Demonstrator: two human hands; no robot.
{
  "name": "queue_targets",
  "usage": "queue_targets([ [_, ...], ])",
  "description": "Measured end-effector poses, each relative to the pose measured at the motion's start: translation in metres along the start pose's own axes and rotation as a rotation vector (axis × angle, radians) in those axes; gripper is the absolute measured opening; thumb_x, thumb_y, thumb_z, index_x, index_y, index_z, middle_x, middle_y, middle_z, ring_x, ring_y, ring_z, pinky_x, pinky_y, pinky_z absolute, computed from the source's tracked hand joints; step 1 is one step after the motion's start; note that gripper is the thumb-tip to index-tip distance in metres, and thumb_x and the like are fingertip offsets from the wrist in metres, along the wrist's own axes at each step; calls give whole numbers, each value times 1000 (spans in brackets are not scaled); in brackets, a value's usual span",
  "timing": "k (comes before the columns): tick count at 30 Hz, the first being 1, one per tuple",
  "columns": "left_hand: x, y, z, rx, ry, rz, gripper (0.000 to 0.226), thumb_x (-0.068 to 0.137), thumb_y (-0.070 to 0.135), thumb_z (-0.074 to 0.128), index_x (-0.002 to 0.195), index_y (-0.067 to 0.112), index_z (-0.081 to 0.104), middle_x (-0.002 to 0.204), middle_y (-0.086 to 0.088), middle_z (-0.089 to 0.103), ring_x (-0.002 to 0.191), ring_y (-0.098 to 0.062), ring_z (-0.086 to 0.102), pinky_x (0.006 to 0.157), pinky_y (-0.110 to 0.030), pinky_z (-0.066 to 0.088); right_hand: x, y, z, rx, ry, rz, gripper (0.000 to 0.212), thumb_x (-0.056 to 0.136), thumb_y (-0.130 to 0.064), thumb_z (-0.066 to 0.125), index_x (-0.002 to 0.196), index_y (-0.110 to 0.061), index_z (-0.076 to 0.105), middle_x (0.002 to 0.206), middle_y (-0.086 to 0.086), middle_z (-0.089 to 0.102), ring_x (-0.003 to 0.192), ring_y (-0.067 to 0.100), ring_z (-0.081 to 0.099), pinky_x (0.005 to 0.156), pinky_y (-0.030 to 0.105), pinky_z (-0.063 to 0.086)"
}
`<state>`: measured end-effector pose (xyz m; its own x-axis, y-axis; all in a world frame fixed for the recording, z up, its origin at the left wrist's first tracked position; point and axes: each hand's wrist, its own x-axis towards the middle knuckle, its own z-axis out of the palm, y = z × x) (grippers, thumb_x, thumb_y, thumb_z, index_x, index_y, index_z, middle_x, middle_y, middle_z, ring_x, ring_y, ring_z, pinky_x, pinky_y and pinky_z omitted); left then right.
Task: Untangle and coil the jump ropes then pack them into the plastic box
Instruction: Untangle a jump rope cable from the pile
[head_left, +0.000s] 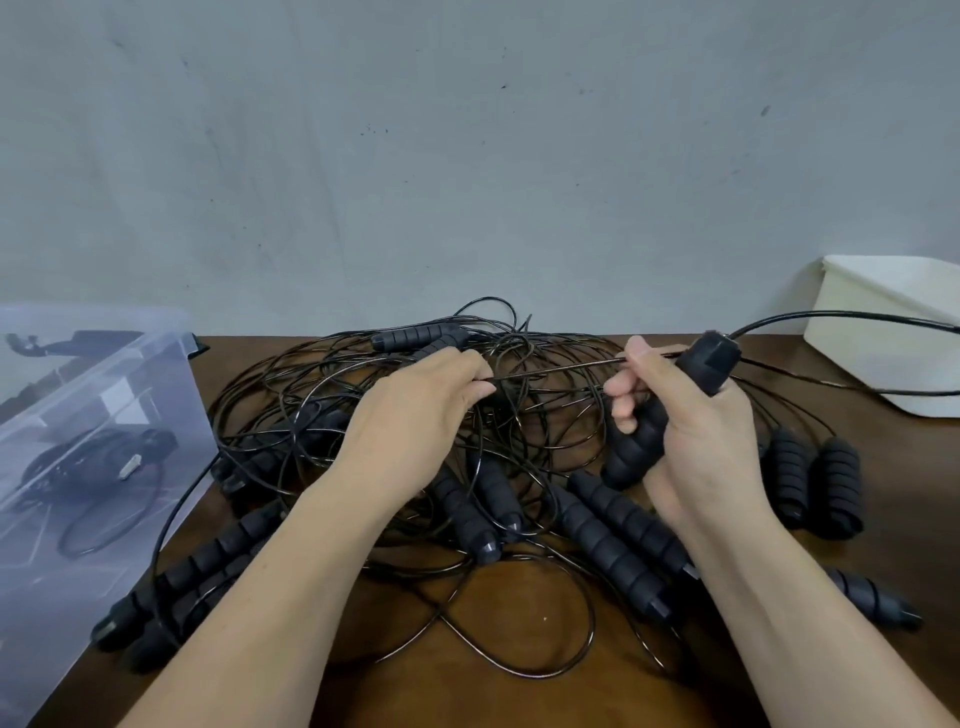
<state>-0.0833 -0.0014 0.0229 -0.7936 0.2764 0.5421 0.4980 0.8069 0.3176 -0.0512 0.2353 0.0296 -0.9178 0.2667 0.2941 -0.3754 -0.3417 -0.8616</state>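
A tangle of black jump ropes (519, 415) with ribbed foam handles covers the middle of the brown table (519, 665). My right hand (696, 431) grips one black handle (639, 447) upright above the pile, its cable running off to the right. My left hand (415, 415) pinches a thin black cable (556, 371) stretched between both hands. The clear plastic box (93, 426) stands at the left and holds one coiled rope (98, 457).
A white container (883, 322) sits at the back right, with a cable lying across it. Loose handles lie at the front left (197, 571), centre (618, 540) and right (815, 478). A grey wall rises behind the table.
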Motion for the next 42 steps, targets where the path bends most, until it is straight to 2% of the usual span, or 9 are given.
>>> queue_targets([
  [5,-7,23,14,-27,22,113,19,108,43,44,110,32,59,94,9,53,82,-21,61,68,-44,55,-7,16,10,-143,-114,77,18,93,-20,80,94,-3,74,84,17,76,57,19,56,50,30,44],
  [8,-11,33,23,-69,-15,153,12,106,36,43,105,29,54,92,9,53,81,-20,61,67,-46,54,-10,28,12,-273,-170,62,13,96,-14,79,92,-1,76,79,17,76,60,24,60,52,33,46],
  [12,-14,33,30,-203,-57,118,7,108,27,56,104,22,60,89,8,59,80,-14,59,70,-44,52,-9,28,7,-303,-147,66,17,98,-13,76,87,-2,75,75,17,74,61,26,62,52,33,46],
  [23,-3,17,9,-39,-8,98,21,106,48,45,112,35,60,101,14,55,84,-17,61,71,-44,55,-10,6,7,-128,-101,47,13,98,-10,74,89,-2,71,78,18,75,62,19,67,55,26,49],
  [28,0,-10,-4,17,33,9,17,107,44,48,112,36,63,103,16,59,90,-12,60,78,-43,54,-3,-5,0,-28,-35,16,15,98,-12,73,87,-3,68,77,16,73,64,20,65,57,27,47],
  [33,2,-14,-4,-19,102,-30,16,107,40,51,111,33,64,99,14,58,90,-17,60,78,-44,54,0,-5,0,48,-3,60,17,98,-21,74,93,-6,69,87,18,75,67,20,64,57,28,45],
  [35,0,-2,-1,-56,119,13,19,107,39,50,113,30,66,100,13,60,90,-17,62,77,-44,55,-4,-1,5,-18,-66,97,17,94,-25,77,89,-9,72,91,21,76,63,20,60,53,27,44],
  [39,-8,29,8,-88,53,159,26,106,40,43,116,31,65,104,10,61,90,-19,66,70,-45,56,-17,11,16,-112,-239,164,8,94,-11,77,99,-4,76,87,19,75,60,21,59,50,28,45],
  [42,-11,37,14,-99,53,193,24,110,39,45,117,28,65,104,10,59,84,-17,63,68,-45,55,-16,13,13,-121,-206,149,7,96,-10,76,92,-4,76,79,16,72,61,22,60,52,30,45],
])
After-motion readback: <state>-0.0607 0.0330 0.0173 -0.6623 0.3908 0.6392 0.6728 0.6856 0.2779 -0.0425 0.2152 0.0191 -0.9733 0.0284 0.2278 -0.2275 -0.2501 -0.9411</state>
